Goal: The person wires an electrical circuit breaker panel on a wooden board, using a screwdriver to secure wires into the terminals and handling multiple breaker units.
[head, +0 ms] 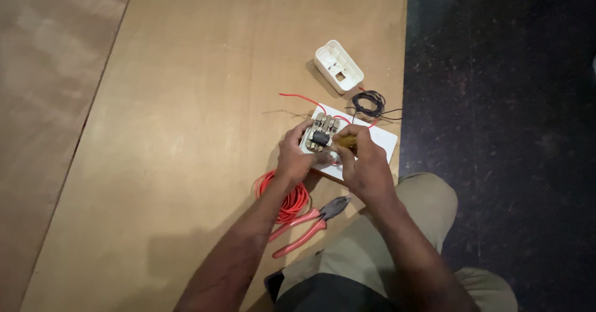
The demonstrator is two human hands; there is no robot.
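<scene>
left hand (297, 157) gripping one switch module (320, 135) | right hand (363, 163) pinching one amber-handled screwdriver (345, 142) | lying nearby: one red-handled pliers (310, 222), one red wire coil (287, 195), one white box (338, 66)

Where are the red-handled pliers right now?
The pliers lie on the wooden board below the left hand, beside the red wire coil, near the person's knee.

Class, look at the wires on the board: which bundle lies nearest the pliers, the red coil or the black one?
The red coil: it lies beside the pliers, under the left wrist. The black coil sits farther off, near the white box.
</scene>
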